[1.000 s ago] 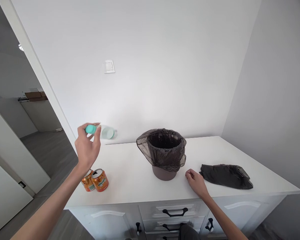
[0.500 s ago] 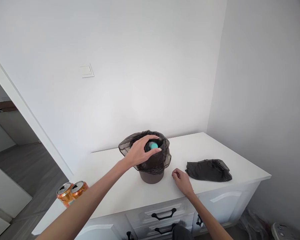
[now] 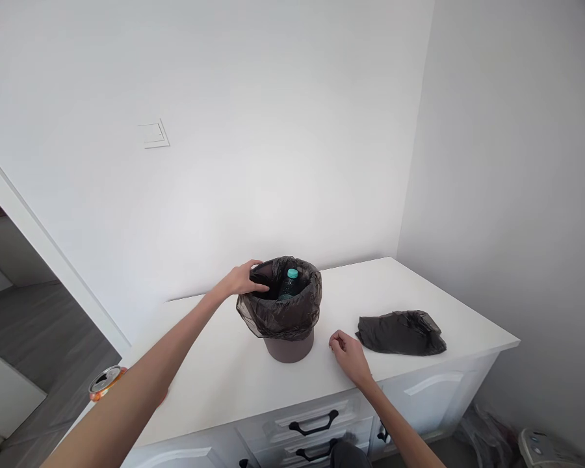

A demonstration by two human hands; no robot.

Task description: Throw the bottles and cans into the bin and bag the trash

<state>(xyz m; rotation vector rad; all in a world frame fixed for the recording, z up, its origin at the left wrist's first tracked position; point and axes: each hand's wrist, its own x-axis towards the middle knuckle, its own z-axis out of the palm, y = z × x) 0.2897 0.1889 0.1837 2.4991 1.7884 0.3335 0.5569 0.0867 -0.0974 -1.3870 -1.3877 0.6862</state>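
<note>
Teal-capped bottle [image 3: 290, 283] at lower centre could tip over if my left fingers [image 3: 248, 267], spread wide, tug the black bin liner [image 3: 292, 318]; my right fingers [image 3: 338, 335] curl loosely.

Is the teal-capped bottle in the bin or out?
In. The bottle is inside the trash bin, its teal cap showing within the opening, its lower part hidden by the dark liner.

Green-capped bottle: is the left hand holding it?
No, the bottle is inside the bin, and the left hand is apart from it, at the bin's rim.
</note>
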